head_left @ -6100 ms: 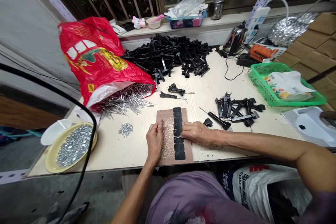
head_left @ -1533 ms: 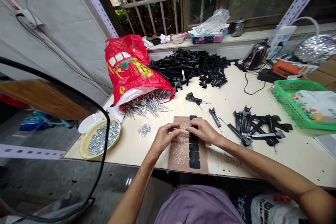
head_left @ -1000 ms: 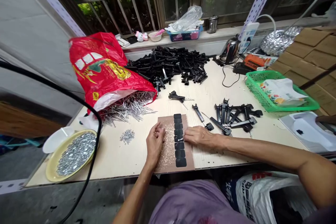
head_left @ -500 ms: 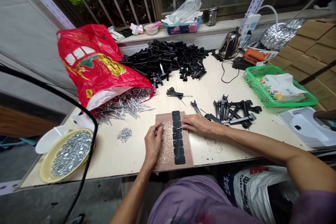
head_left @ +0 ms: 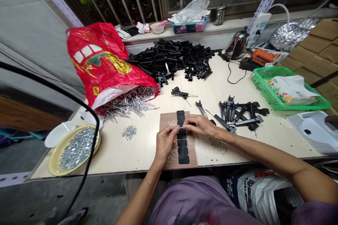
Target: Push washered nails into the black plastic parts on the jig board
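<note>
Left hand (head_left: 165, 141) lifted to right hand (head_left: 200, 126), pinching thin metal pin (head_left: 182, 127)

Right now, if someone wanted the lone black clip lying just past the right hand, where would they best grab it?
Probably by its slim middle shaft, from above, with fingers on the two long sides. The black clip lies flat and slanted on the table, apart from the piles and just beyond the right hand.

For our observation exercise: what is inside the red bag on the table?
Thin silver pins spill from the open mouth of the red bag onto the table. Its plastic hides how many remain inside.
</note>
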`<state>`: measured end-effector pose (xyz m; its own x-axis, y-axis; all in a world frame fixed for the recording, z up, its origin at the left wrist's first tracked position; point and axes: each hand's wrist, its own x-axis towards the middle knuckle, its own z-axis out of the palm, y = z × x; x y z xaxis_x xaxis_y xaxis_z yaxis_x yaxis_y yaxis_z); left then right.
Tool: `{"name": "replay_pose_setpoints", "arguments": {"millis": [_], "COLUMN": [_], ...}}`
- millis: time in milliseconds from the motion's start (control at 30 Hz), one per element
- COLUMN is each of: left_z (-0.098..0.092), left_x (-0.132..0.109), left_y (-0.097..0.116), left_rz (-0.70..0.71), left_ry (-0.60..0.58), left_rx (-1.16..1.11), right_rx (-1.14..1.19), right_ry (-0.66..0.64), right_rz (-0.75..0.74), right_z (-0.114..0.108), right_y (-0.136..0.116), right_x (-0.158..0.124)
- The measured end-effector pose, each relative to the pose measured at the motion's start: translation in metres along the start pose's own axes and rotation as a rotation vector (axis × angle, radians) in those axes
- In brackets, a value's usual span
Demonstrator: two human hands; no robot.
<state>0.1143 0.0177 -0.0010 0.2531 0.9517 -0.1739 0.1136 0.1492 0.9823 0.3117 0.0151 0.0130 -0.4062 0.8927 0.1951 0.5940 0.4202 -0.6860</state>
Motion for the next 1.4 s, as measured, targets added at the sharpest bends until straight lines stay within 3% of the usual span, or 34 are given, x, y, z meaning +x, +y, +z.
{"name": "replay_pose_setpoints", "arguments": {"millis": [267, 400, 700, 800, 967, 1300, 1400], "left_z": [0.001, -0.005, -0.017, -0.019, -0.022, -0.028, -0.034], "left_x": [0.004, 0.004, 0.002, 0.003, 0.004, -0.001, -0.002], "left_y": [0.002, 0.009, 0.021, 0.021, 0.017, 0.021, 0.023], "left_rz": [-0.071, -0.163, -0.22, -0.205, -0.139, -0.258, -0.333], "left_ry": [0.034, -0.077, -0.252, -0.274, -0.19, -0.451, -0.49], "left_rx": [-0.131, -0.169, 0.018, 0.053, 0.071, -0.102, -0.151], "right_rx": [-0.359, -0.287, -0.323, -0.283, -0.202, 0.106, 0.054], "right_ry": [0.213, 0.195, 0.18, 0.124, 0.039, -0.151, -0.146], "right_rz": [-0.1, -0.111, -0.163, -0.121, -0.019, 0.051, 0.006], "right_z": [0.016, 0.012, 0.013, 0.012, 0.007, 0.011, 0.011], "right_y": [-0.015, -0.015, -0.016, -0.015, -0.009, -0.015, -0.017], "right_x": [-0.009, -0.011, -0.016, -0.017, -0.013, 0.004, 0.005]}}
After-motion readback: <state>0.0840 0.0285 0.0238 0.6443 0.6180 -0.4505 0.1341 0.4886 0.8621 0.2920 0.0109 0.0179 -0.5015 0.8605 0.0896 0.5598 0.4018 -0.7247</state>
